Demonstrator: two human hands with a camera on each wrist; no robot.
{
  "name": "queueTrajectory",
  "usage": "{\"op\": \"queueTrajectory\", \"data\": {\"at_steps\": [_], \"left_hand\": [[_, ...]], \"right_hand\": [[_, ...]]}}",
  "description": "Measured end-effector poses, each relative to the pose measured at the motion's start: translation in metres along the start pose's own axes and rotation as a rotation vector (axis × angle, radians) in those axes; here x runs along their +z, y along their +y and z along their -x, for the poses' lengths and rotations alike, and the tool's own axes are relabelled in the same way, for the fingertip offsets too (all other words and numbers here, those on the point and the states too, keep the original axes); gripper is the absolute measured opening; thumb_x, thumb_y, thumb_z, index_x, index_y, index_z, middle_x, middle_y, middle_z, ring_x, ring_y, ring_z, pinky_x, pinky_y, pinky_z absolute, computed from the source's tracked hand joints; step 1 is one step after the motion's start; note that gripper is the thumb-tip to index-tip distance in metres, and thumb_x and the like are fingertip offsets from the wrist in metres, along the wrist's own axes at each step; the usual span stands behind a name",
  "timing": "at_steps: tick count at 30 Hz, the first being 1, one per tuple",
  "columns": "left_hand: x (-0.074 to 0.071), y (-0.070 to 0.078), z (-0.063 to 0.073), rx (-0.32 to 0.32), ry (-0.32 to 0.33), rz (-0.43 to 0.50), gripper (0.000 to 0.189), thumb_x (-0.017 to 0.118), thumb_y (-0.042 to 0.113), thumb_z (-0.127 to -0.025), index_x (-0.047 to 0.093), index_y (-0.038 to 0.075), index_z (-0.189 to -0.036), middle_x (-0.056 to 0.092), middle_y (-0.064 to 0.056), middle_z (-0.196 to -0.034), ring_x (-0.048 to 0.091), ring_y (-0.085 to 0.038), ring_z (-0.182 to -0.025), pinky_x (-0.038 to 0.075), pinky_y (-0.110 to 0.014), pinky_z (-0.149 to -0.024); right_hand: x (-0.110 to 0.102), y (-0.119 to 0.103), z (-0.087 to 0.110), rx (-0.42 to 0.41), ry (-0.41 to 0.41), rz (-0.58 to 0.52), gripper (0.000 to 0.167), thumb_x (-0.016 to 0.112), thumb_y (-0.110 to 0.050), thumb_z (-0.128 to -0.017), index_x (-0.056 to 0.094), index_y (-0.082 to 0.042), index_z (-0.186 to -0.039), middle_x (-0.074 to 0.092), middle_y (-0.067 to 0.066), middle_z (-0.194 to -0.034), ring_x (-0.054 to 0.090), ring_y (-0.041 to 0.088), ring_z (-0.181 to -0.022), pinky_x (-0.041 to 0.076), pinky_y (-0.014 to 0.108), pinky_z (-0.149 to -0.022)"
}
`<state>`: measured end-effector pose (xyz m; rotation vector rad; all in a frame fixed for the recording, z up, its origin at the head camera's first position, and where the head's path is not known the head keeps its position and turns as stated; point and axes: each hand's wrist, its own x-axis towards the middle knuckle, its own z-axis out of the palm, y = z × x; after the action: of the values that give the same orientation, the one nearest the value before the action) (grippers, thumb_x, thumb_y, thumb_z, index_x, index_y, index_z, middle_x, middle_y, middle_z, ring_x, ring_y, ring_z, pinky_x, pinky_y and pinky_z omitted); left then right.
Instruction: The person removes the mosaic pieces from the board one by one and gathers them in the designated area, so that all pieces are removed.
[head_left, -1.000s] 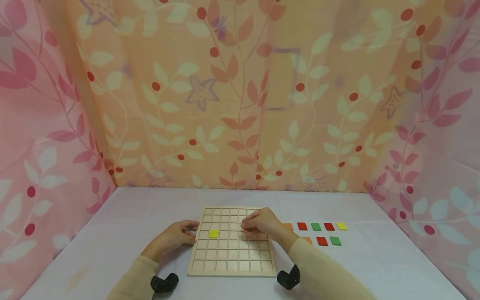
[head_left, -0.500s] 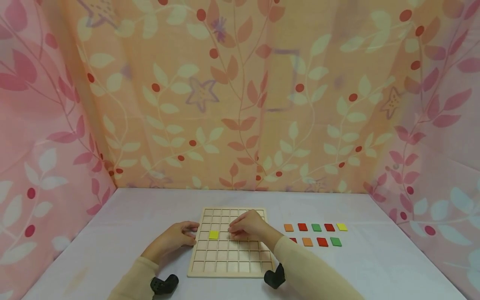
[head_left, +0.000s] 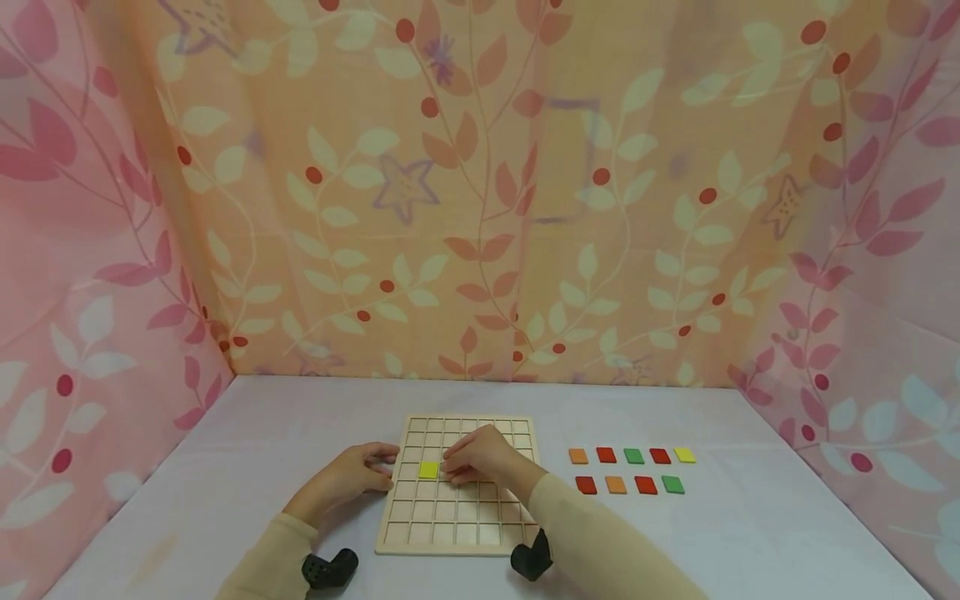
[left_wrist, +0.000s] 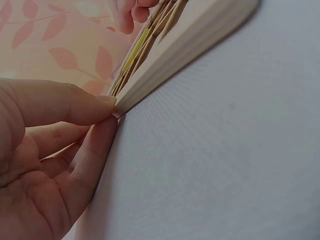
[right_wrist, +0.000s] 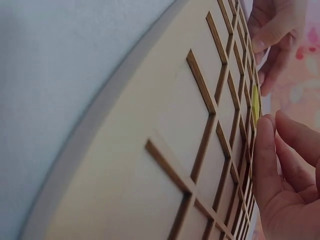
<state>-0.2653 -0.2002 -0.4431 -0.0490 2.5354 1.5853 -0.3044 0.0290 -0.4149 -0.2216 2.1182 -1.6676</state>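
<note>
A pale wooden board [head_left: 465, 537] cut with a grid lies on the white table. One yellow square tile [head_left: 428, 471] sits in a cell toward its left side. My left hand [head_left: 345, 473] is at the board's left edge, thumb and fingertips [left_wrist: 102, 107] touching that edge. Over the middle of the board is my right hand [head_left: 483, 457], its fingertips close together just right of the yellow tile. In the right wrist view its thumb and fingers [right_wrist: 265, 135] come together close over the grid; I cannot tell whether a tile is between them.
Right of the board, two rows of tiles lie on the table, among them an orange tile [head_left: 578, 456], a green tile [head_left: 633, 456], a red tile [head_left: 646, 485] and a yellow tile [head_left: 684, 455]. Patterned curtains [head_left: 480, 208] enclose the table at the back and sides.
My right hand has moved left across the board, from its right side to beside the yellow tile, uncovering the nearest loose tiles. My left hand has stayed at the edge.
</note>
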Motion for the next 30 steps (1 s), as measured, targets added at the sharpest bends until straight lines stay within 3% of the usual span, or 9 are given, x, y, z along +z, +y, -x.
{"op": "queueTrajectory", "data": {"at_steps": [9, 30], "left_hand": [[-0.001, 0.003, 0.002, -0.002, 0.002, -0.014, 0.057, 0.071, -0.010, -0.076, 0.058, -0.005, -0.131, 0.063, -0.016, -0.120, 0.061, -0.016, -0.090, 0.053, -0.030, -0.074], [-0.001, 0.002, 0.000, -0.016, -0.001, -0.034, 0.058, 0.073, -0.008, -0.077, 0.057, -0.004, -0.133, 0.063, -0.015, -0.122, 0.061, -0.016, -0.092, 0.053, -0.029, -0.075]], "right_hand": [[0.007, -0.002, -0.001, 0.027, -0.002, -0.014, 0.018, 0.076, 0.003, -0.080, 0.073, 0.009, -0.097, 0.076, 0.018, -0.085, 0.067, 0.010, -0.059, 0.059, 0.027, -0.061], [0.013, -0.007, -0.007, 0.040, 0.024, 0.069, 0.012, 0.077, 0.004, -0.078, 0.074, 0.007, -0.089, 0.073, 0.010, -0.071, 0.063, 0.008, -0.051, 0.058, 0.026, -0.057]]}}
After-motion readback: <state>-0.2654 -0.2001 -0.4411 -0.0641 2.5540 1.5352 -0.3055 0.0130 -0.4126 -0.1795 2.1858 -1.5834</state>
